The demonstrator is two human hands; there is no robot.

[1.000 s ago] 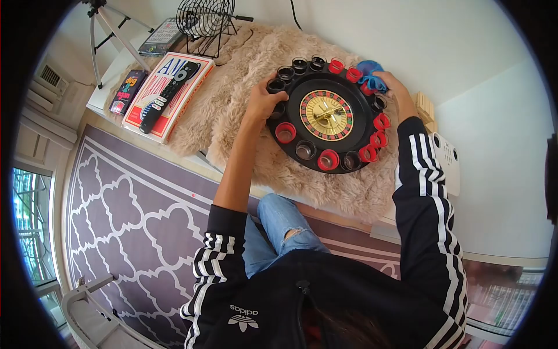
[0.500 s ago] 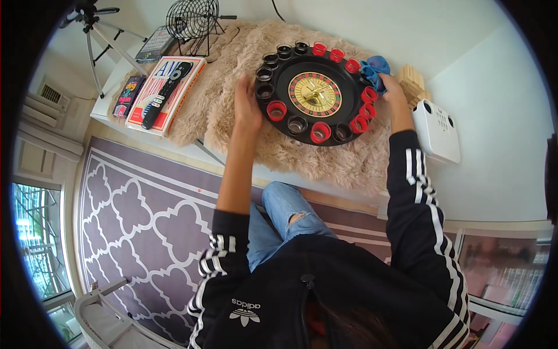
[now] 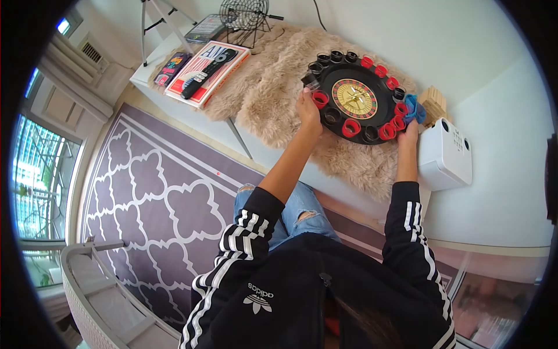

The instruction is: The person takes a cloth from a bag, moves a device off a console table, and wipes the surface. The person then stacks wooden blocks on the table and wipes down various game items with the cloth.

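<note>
A black roulette drinking set [image 3: 381, 109], with a gold-centred wheel [image 3: 354, 99] and red and black-looking shot glasses round its rim, rests on beige fur. My left hand [image 3: 310, 116] is at its left edge, fingers closed by a dark clear shot glass [image 3: 311, 80]; the fingertips are partly hidden. At the right edge, my right hand [image 3: 410, 131] has its fingers closed on a crumpled blue cloth [image 3: 415, 109], which lies against the rim beside the red glasses [image 3: 397, 122].
Wooden blocks [image 3: 433, 103] and a white device [image 3: 446, 154] stand to the right. Leftward lie a boxed game [image 3: 235, 64] with a black remote [image 3: 209, 74] on it, and a small dark box [image 3: 172, 68]. A wire cage [image 3: 244, 14] and tripod [image 3: 165, 23] stand behind.
The camera view has turned, so everything sits differently in it. My right hand and the cloth have slid along the rim toward me, uncovering a dark glass. My left fingers have closed at the left edge.
</note>
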